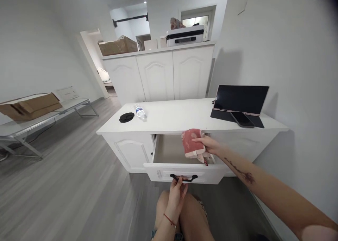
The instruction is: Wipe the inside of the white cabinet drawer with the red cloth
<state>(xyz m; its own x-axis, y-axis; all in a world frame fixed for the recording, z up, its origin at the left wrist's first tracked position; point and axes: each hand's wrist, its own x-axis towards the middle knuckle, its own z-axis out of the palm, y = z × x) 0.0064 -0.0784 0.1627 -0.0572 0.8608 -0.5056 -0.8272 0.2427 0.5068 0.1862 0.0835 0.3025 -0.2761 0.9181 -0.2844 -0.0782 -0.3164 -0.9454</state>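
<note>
Red folded cloth (192,144) in right hand (208,144), left hand (176,195) on one drawer handle (183,178)

You had one red cloth (192,144) between your right fingers, one drawer handle (183,178) under your left fingertips, one bottle (139,111), one tablet (241,99), one phone (242,119).

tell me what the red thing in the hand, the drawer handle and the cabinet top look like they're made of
The red cloth held by the right hand looks like soft fabric: it folds and droops, with a pale patterned edge. The drawer handle, gripped by the left hand, appears to be dark metal or plastic; too small to tell which. The cabinet top looks like white painted wood or laminate, smooth and matte.
</note>
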